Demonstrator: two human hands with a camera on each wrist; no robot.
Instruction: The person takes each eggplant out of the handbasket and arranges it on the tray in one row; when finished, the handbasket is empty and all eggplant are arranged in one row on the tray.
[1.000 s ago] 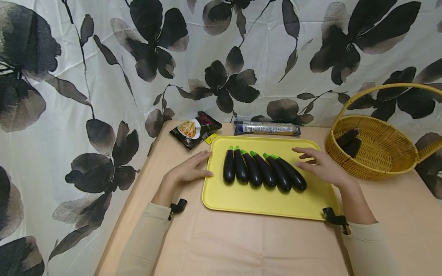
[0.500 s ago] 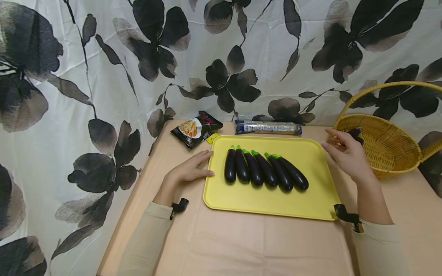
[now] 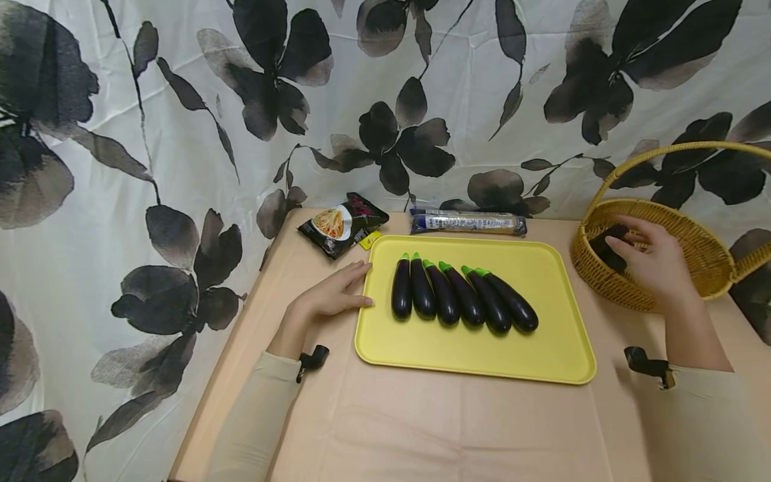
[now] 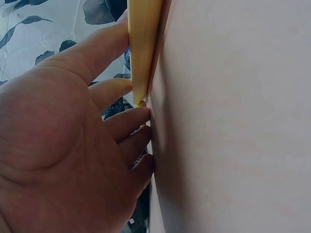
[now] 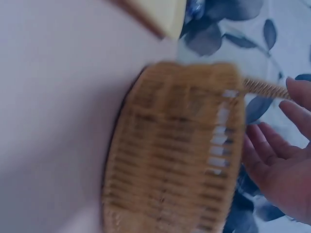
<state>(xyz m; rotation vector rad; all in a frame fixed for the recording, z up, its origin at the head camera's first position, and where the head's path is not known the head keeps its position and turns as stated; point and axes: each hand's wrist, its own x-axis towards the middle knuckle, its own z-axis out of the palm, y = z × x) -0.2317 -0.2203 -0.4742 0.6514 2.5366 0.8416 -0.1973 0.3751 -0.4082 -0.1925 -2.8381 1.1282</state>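
Observation:
Several dark purple eggplants (image 3: 464,301) with green stem ends lie in a slanted row on a yellow tray (image 3: 415,348). At the tray's left edge rests my left hand (image 3: 328,292), thumb and a finger touching the rim, as the left wrist view also shows, with the fingers extended. My right hand (image 3: 656,264) is over the wicker basket (image 3: 699,258), fingers spread beside a dark eggplant (image 3: 605,248) inside it. In the right wrist view the basket's side (image 5: 170,155) hides the eggplants, and the right hand's fingers (image 5: 262,143) look loosely bent and apart.
Behind the tray lie a black snack packet (image 3: 343,224) and a long clear-and-blue wrapped packet (image 3: 468,222). The basket's tall handle (image 3: 680,148) arches over it. A floral curtain (image 3: 470,100) hangs behind the table (image 3: 458,428).
My right hand has moved right from above the tray to the basket, where it is now beside the eggplants. The left hand and the row on the tray have stayed put.

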